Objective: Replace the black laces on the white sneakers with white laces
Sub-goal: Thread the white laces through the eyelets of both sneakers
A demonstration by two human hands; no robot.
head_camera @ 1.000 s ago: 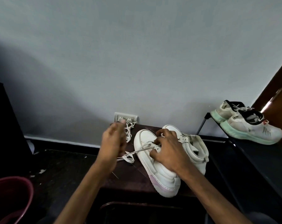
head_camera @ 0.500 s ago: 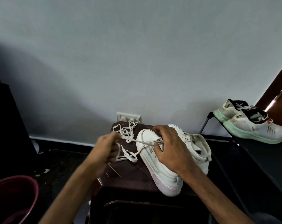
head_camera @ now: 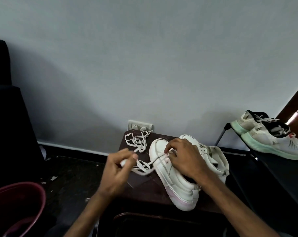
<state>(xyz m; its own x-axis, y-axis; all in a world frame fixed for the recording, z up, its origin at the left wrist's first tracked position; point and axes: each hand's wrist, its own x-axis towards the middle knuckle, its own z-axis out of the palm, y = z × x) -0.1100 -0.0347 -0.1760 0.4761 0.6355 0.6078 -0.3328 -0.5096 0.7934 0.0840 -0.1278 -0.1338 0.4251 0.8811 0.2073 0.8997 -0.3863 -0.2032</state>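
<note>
Two white high-top sneakers stand side by side on a small dark table (head_camera: 144, 190). The near sneaker (head_camera: 175, 183) has its toe pointing away from me. My right hand (head_camera: 184, 156) lies over its lace area, fingers curled at the eyelets, pinching the white lace there. My left hand (head_camera: 117, 170), left of the shoe, pinches the white lace (head_camera: 144, 165), which runs from the shoe to my fingers. A loose tangle of white lace (head_camera: 138, 140) lies at the table's far left corner. The second sneaker (head_camera: 211, 154) is partly hidden behind my right hand.
A wall socket (head_camera: 140, 125) sits behind the table. At right, a dark rack (head_camera: 273, 168) carries a pair of grey sneakers with mint soles (head_camera: 271, 135). A maroon bucket (head_camera: 16, 207) stands at the lower left on the dark floor. A dark chair edge fills the far left.
My left hand dropped from up near the socket, drew the lace out to the left, then came back toward the shoe. My right hand stayed on the near sneaker's eyelets.
</note>
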